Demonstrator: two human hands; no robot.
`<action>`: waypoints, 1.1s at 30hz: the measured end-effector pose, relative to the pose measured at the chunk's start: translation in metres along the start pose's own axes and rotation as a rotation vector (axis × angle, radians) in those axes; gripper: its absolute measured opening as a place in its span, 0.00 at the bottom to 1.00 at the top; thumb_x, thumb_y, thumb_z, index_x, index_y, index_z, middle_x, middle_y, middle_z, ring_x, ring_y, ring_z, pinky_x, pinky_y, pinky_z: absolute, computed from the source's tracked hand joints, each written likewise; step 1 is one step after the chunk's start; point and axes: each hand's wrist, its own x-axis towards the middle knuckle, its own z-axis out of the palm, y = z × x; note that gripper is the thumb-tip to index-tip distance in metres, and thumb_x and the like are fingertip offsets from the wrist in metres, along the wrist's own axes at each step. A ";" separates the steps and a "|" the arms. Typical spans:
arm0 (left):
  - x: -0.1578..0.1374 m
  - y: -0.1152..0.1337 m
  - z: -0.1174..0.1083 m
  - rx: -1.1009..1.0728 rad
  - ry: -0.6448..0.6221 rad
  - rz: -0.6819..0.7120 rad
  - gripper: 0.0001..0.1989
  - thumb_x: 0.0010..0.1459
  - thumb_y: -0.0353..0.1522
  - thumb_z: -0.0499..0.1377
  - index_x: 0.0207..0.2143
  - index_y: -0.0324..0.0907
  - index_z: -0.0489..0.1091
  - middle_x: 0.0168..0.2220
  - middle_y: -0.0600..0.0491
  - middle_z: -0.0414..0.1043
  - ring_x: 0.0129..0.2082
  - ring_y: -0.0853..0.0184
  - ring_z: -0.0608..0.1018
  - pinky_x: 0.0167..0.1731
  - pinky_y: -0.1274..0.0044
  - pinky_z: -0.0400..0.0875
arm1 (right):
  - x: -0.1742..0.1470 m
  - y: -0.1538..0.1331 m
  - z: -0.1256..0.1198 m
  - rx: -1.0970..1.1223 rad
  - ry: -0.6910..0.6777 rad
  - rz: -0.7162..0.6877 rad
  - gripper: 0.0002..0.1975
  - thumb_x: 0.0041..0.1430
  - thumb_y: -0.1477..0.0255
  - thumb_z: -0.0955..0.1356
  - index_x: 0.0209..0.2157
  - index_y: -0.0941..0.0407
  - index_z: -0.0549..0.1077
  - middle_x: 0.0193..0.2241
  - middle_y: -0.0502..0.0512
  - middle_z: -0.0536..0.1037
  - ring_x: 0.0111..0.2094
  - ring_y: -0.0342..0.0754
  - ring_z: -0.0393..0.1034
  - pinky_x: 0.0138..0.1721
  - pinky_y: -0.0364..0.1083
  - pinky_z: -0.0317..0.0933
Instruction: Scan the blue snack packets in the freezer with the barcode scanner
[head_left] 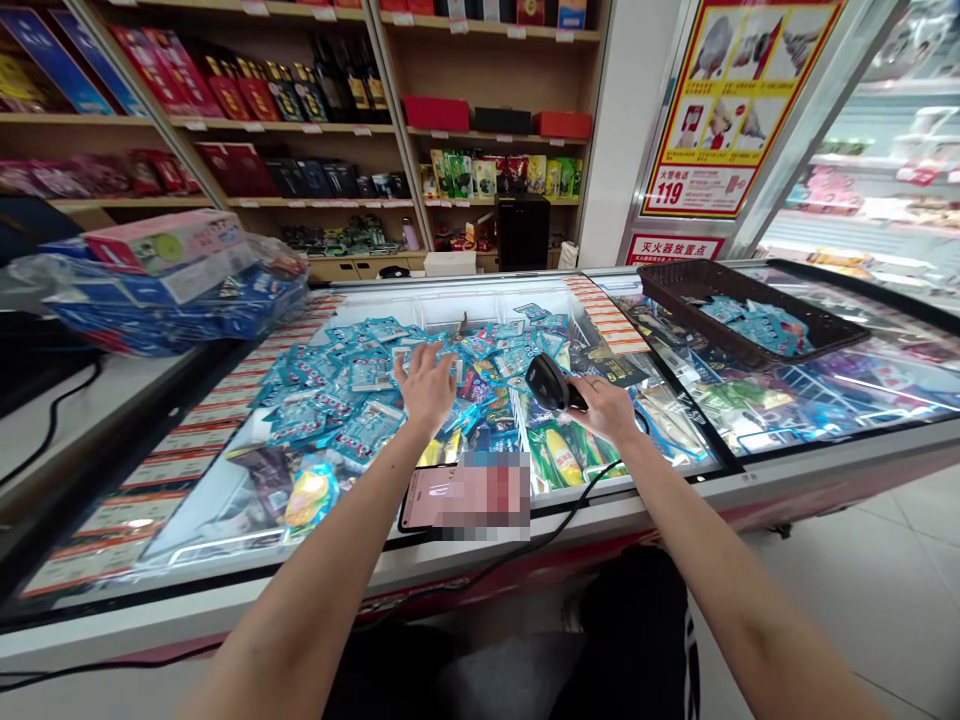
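Beyond the phone [420,500], blue packets [367,430] are heaped on the glass top of the freezer [112,622], lying beneath and around the left hand [429,385]. Its fingers are spread wide; whether a packet is touched cannot be told. Beyond and to the right of the phone, a black scanner [550,382] is gripped in the right hand [609,410]. Farther right of the phone, more packets are held in a brown tray [836,325].
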 end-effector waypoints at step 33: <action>0.033 0.036 0.071 -0.380 -0.314 0.054 0.27 0.55 0.44 0.56 0.56 0.44 0.64 0.48 0.46 0.67 0.53 0.56 0.66 0.53 0.66 0.61 | 0.002 0.003 -0.001 -0.040 -0.073 0.042 0.22 0.58 0.59 0.66 0.50 0.56 0.68 0.38 0.57 0.75 0.42 0.51 0.68 0.37 0.45 0.57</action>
